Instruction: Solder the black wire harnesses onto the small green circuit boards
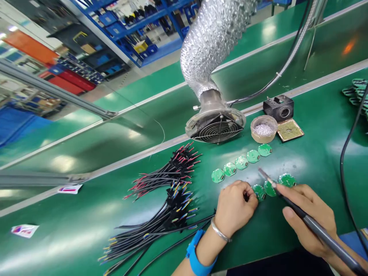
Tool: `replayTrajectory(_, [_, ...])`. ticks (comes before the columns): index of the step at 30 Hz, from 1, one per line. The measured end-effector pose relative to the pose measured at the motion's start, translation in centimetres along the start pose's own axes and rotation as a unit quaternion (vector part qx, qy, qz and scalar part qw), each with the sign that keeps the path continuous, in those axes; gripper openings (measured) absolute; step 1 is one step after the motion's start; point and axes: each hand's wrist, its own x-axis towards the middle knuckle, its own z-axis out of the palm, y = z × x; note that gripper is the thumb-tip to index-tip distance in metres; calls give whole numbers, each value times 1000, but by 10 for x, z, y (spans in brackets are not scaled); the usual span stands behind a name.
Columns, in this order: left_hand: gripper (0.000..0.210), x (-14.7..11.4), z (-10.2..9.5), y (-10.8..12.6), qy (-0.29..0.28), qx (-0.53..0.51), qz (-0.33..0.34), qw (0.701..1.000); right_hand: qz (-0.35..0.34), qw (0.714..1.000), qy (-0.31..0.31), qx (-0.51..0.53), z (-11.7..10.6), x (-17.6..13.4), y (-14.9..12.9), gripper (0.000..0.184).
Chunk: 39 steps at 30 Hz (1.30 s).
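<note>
Holding a soldering iron [313, 226] like a pen, the right hand [309, 220] has its fingers wrapped around the dark handle, and the metal tip points up and to the left, just above a near row of small round green circuit boards [271, 188]. These boards lie flat on the green table [86, 237], between the two hands. The left hand [237, 209] rests with its fingers curled down and pressed together on the left end of this row; it seems to pinch something small and dark there, but I cannot tell what it is. This wrist wears a silver bangle [220, 231] and a blue wrist strap [195, 257].

A second row of five green boards [241, 162] lies a little further away, in a slanted line. To the left lie bundles of black wires [169, 195] with coloured ends. Behind the boards stands a fume extractor [215, 126] with a silver hose, and beside it a small round cup [263, 128], a yellow sponge tray [290, 130] and a black holder [278, 107].
</note>
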Motion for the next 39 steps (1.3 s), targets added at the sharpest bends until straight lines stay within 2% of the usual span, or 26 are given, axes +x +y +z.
replayTrajectory(6, [9,-1,0,0,13,3,-2,1000,-17,999,-26,25,-5,11,-7,32])
replayTrajectory(12, [8,-1,2,-1,1,4,-10,1000,-8,997,-54,48,-3,10,-4,29])
replayTrajectory(21, [10,-1,0,3,-4,14,-29,999,-38,996,-23,74,0,14,-8,25])
replayTrajectory(26, [10,0,1,1,-5,21,-22,1000,-78,996,-22,37,-1,13,-11,23])
replayTrajectory(31, [10,1,2,1,-4,24,-11,1000,-60,998,1,32,-3,12,-14,20])
replayTrajectory(39, [5,-1,-5,-1,-20,25,9,999,-80,997,-2,20,3,14,-14,20])
